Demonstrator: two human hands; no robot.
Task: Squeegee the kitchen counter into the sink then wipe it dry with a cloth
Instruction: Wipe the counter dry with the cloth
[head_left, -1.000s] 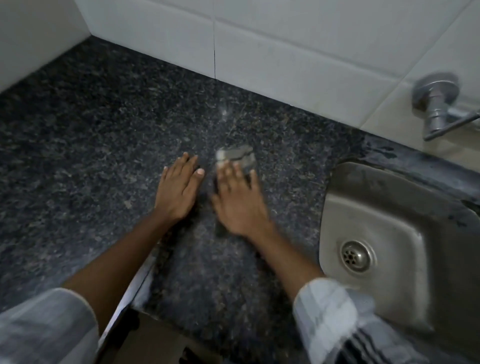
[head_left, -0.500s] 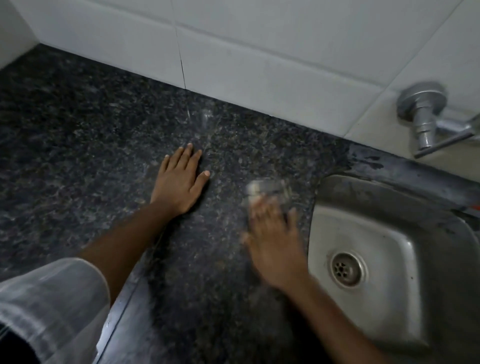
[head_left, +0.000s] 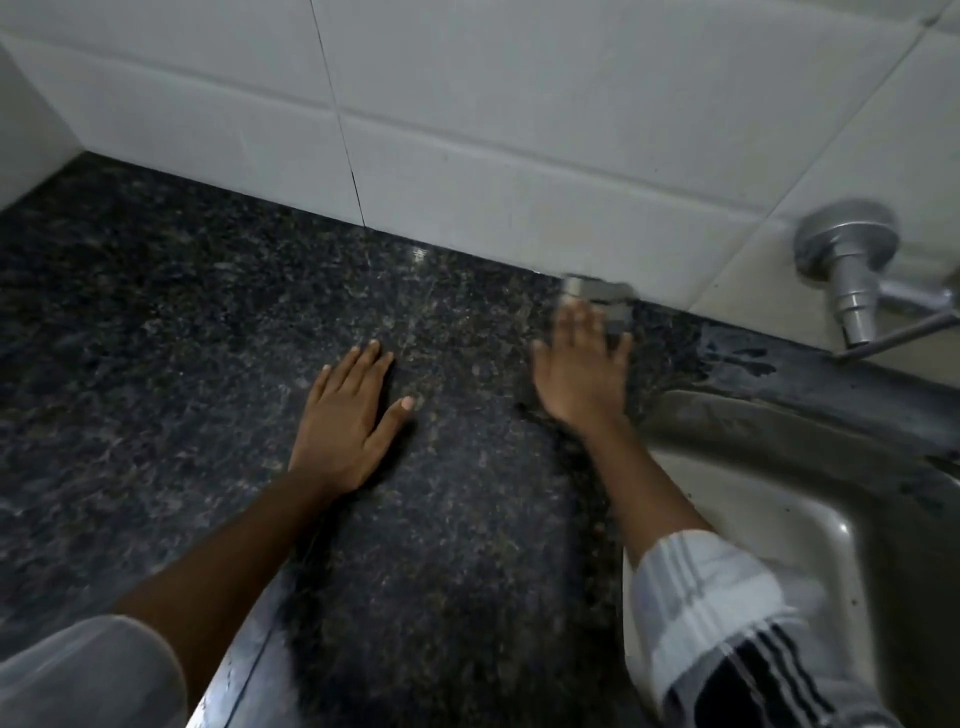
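Head view: the right hand (head_left: 582, 374) is pressing a small grey cloth (head_left: 597, 299) flat against the dark granite tabletop (head_left: 156, 338), fingers (head_left: 571, 327) spread, far back where it meets the tiled wall (head_left: 467, 130). The left hand (head_left: 348, 421) lies flat, fingers together, bracing. I'd keep even pressure and work strokes right, toward the sink (head_left: 779, 493). The cloth is blurred and half hidden under the hand. No squeegee in sight, and the tap (head_left: 852, 260) is cut off.

A blurred grey cloth (head_left: 597, 296) lies flat on the dark speckled surface (head_left: 208, 322) against the wall, near the steel sink (head_left: 810, 530).
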